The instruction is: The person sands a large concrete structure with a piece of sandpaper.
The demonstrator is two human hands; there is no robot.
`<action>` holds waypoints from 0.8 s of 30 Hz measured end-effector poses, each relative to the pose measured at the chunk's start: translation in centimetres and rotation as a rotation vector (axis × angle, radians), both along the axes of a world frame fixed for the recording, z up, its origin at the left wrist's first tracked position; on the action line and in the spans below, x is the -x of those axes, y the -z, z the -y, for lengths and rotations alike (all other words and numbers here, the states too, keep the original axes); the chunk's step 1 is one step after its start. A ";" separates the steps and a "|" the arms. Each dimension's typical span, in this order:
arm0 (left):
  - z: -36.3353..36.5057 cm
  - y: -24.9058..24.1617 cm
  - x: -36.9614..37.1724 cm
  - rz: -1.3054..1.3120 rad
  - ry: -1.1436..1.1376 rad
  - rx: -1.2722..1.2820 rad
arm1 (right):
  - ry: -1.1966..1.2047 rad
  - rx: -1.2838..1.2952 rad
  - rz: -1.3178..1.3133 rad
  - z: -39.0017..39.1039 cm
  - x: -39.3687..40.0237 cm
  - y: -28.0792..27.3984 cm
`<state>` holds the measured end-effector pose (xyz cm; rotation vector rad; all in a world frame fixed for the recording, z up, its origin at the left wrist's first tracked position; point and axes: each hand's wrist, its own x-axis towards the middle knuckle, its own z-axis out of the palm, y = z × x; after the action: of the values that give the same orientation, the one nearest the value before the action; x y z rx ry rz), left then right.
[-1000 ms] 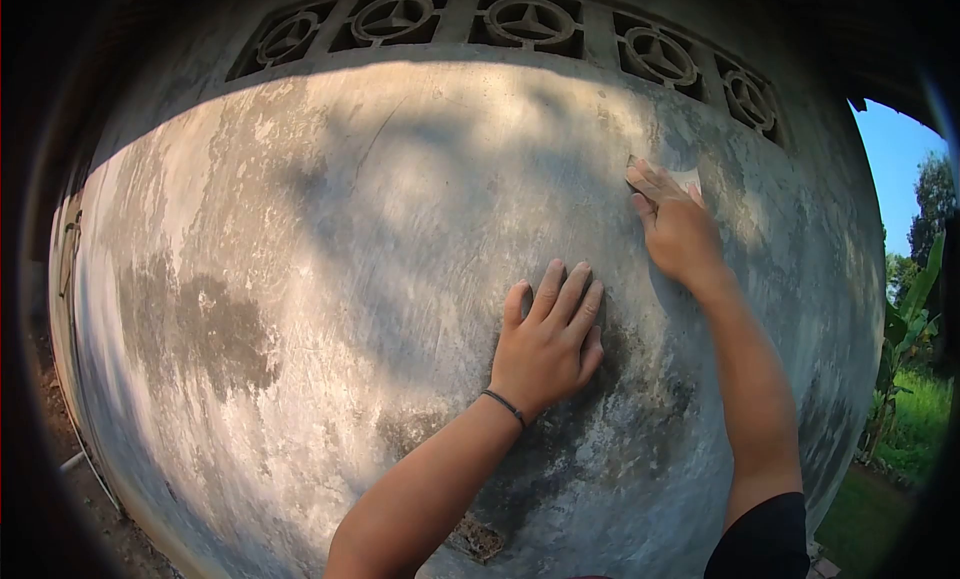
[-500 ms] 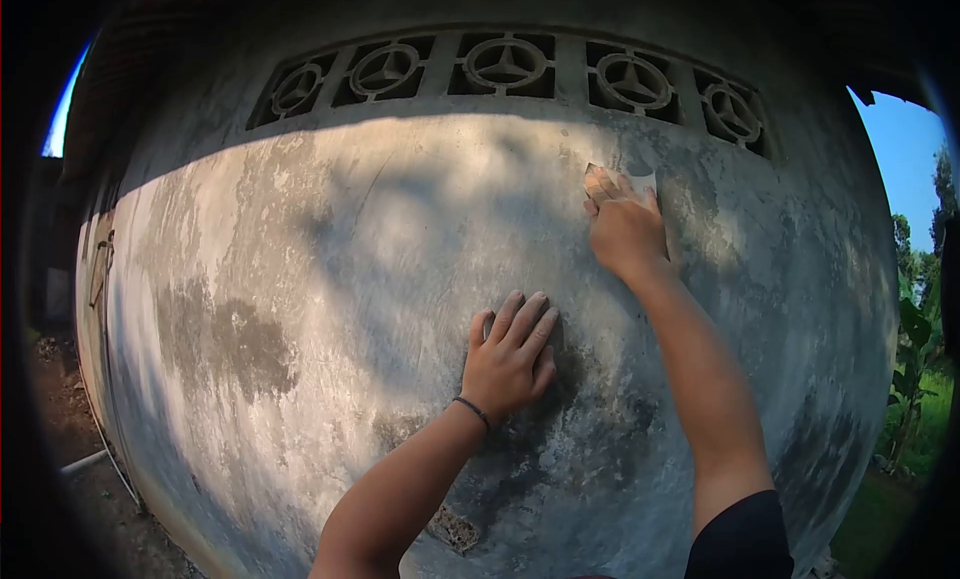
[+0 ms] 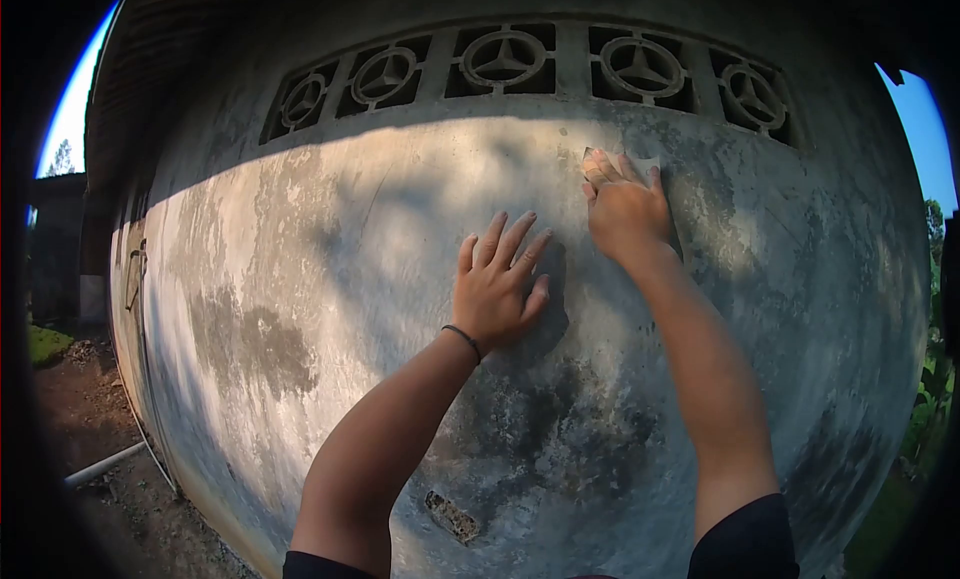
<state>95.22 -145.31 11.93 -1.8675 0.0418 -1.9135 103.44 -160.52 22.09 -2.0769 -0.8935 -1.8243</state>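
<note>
A grey, patchy plastered wall [image 3: 400, 269] fills most of the view. High on its right half, my right hand [image 3: 627, 207] presses a thin pale sheet [image 3: 648, 165] against the surface. The sheet's edges show around the fingertips, while the palm hides the rest. Lower and to the left, my left hand [image 3: 497, 282] has its fingers spread, at or just off the wall, holding nothing. A dark band circles the left wrist.
Above the hands runs a row of vent blocks [image 3: 502, 59] with round, three-spoked patterns. A rough hole [image 3: 452, 517] marks the wall low down. At lower left a pale pipe [image 3: 104, 463] lies over bare soil. Plants stand at the right edge.
My left hand has moved up the wall and its fingers have spread wider. My right hand stays near the same place with the sheet under it. The view has shifted slightly.
</note>
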 end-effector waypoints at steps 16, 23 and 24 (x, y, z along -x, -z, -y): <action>-4.4 -6.1 0.9 0.011 -0.012 0.062 | -0.088 -0.070 0.039 -1.5 -0.2 -5.1; -6.4 -3.5 2.4 0.121 0.056 0.174 | 0.015 -0.075 0.132 -1.8 -0.6 0.2; -6.8 -2.8 3.5 0.045 -0.010 0.132 | -0.018 -0.040 0.126 -1.3 -0.7 1.8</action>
<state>91.74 -138.47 14.74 -1.9042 -0.1099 -1.9938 104.13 -159.21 20.32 -1.9421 -0.8956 -1.9647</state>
